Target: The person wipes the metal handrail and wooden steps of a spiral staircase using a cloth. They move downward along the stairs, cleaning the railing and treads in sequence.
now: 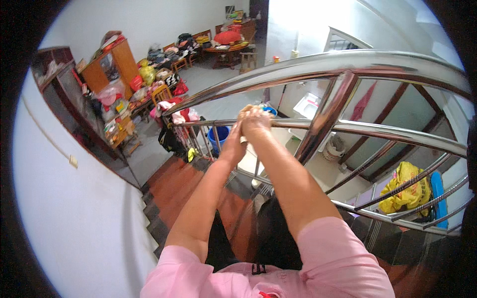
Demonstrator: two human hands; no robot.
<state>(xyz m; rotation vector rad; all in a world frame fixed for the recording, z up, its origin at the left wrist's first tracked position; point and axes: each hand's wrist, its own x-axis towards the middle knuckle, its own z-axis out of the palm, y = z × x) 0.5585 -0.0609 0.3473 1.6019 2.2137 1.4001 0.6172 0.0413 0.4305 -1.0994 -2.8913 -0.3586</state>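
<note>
A stainless steel stair railing (357,126) curves across in front of me. Both of my hands meet at its middle rail (290,123). My right hand (256,121) is closed over a beige cloth (246,108) wrapped about the rail. Just below and beside it, my left hand (234,143) presses against the same bundle, with a scrap of the cloth showing between the two. The fingertips on the rail's far side are hidden. Above the hands runs the thick top handrail (298,67), apart from them.
Reddish-brown stairs (175,190) descend ahead beside a white wall (93,223). Clothes hang over the railing's lower end. Beyond it stand a blue bucket (219,136), a wooden wardrobe (111,70) and a round table (227,48). A yellow plastic bag (404,188) lies behind the right-hand bars.
</note>
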